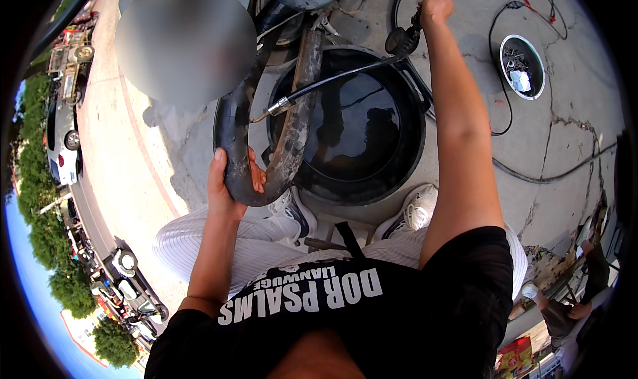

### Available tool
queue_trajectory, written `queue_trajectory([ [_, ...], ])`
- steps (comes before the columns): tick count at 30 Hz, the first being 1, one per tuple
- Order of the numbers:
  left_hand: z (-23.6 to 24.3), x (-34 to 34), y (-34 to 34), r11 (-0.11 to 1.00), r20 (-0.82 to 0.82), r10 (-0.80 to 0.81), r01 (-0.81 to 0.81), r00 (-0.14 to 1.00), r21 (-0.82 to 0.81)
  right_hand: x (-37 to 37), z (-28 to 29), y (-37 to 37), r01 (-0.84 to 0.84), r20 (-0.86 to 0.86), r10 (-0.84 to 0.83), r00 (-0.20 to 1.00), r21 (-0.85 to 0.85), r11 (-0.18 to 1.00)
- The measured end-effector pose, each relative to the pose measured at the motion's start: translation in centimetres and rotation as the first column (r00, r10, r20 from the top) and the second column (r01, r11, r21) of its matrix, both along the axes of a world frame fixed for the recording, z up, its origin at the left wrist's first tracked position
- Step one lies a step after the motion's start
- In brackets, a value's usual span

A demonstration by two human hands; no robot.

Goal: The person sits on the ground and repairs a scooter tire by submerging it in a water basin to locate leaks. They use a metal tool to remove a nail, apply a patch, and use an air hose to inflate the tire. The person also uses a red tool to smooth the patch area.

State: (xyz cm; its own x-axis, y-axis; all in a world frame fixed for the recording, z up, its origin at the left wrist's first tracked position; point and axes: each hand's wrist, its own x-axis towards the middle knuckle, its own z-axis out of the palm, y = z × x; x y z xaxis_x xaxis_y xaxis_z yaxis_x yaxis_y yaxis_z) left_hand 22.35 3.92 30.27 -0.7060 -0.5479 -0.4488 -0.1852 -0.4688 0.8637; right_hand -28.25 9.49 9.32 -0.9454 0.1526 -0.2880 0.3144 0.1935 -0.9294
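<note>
black shirt (425, 306), tube (232, 130), cracked concrete (578, 90), street (123, 140)

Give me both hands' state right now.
Left hand: closed around the bottom bend of the black inner tube.
Right hand: closed, holding the inflator with its round gauge.

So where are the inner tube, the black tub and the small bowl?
Inner tube (298, 133): head view, dusty right side.
Black tub (362, 194): head view, near rim.
Small bowl (537, 72): head view, right inner wall.
</note>
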Motion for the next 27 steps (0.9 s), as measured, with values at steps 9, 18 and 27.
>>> queue_trajectory([
  [9,-4.2,0.8,1.5,0.997,0.006,0.070,-0.070,0.998,-0.010,1.7,-0.8,2.0,0.063,-0.029,-0.068,0.997,-0.165,0.984],
  [18,-5.4,1.2,1.4,0.994,-0.044,0.103,-0.104,0.994,-0.018,2.5,0.5,1.5,0.015,-0.034,-0.017,0.999,-0.061,0.998],
  [27,-5.7,1.5,1.7,0.993,-0.045,0.113,-0.113,0.993,-0.009,2.8,0.3,1.6,0.053,-0.045,-0.054,0.998,-0.028,0.998],
])
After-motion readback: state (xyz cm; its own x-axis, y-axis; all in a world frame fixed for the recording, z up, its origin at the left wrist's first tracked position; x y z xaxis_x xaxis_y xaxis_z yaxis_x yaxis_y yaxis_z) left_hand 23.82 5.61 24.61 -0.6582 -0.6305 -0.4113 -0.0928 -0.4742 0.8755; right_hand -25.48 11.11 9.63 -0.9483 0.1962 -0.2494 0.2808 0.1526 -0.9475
